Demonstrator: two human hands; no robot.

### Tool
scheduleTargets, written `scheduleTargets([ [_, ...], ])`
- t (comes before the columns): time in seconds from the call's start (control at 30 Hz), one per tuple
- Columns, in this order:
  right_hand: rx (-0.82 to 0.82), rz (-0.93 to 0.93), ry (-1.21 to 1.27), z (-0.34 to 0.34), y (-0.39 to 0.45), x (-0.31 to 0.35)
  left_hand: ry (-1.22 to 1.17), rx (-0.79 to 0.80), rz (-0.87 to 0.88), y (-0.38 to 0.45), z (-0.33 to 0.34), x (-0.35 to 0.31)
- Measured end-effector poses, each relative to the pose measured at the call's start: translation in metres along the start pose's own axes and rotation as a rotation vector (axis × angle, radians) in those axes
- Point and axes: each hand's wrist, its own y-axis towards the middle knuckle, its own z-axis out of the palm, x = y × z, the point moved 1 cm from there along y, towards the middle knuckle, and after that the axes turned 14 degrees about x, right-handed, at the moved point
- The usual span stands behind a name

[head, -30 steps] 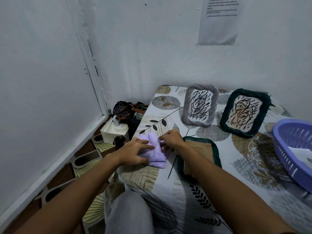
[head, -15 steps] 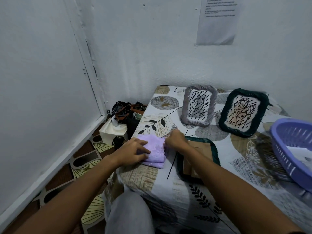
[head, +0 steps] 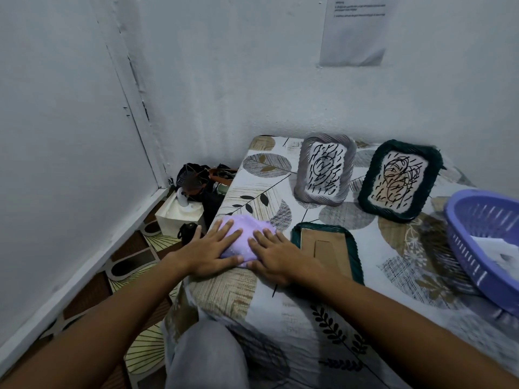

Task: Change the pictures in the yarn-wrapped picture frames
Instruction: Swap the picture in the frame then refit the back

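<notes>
A folded lilac cloth (head: 247, 234) lies near the table's left edge. My left hand (head: 209, 252) and my right hand (head: 276, 255) both rest flat on it, fingers spread. Just right of the cloth, a dark green yarn-wrapped frame (head: 325, 249) lies face down, its brown cardboard back showing. A grey yarn-wrapped frame (head: 324, 169) and a second dark green yarn-wrapped frame (head: 400, 182) stand upright at the back, each holding a scribbled black drawing.
A purple plastic basket (head: 486, 242) with white paper inside sits at the table's right edge. The table (head: 351, 299) has a leaf-print cover. On the floor to the left are a white tissue box (head: 179, 214) and dark bags (head: 199, 181). Walls stand close behind and left.
Both hands went from pinching and folding the lilac cloth to lying flat on top of it. The cloth now sits flatter. The frames have not moved.
</notes>
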Motion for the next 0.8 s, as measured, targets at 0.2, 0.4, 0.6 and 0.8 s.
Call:
scheduleTargets([
  [0.2, -0.076, 0.023, -0.008, -0.012, 0.023, -0.013, 0.025, 0.025, -0.019, 0.025, -0.025, 0.013],
  [0.4, -0.087, 0.024, 0.012, -0.017, 0.035, -0.024, 0.006, 0.035, -0.029, 0.034, -0.032, 0.016],
  [0.6, -0.232, 0.030, 0.286, -0.033, -0.003, -0.031, -0.096, -0.194, 0.059, 0.026, -0.038, -0.005],
  [0.8, -0.510, 0.265, 0.770, -0.030, -0.074, -0.073, -0.304, -0.380, 0.273, 0.015, -0.043, -0.084],
])
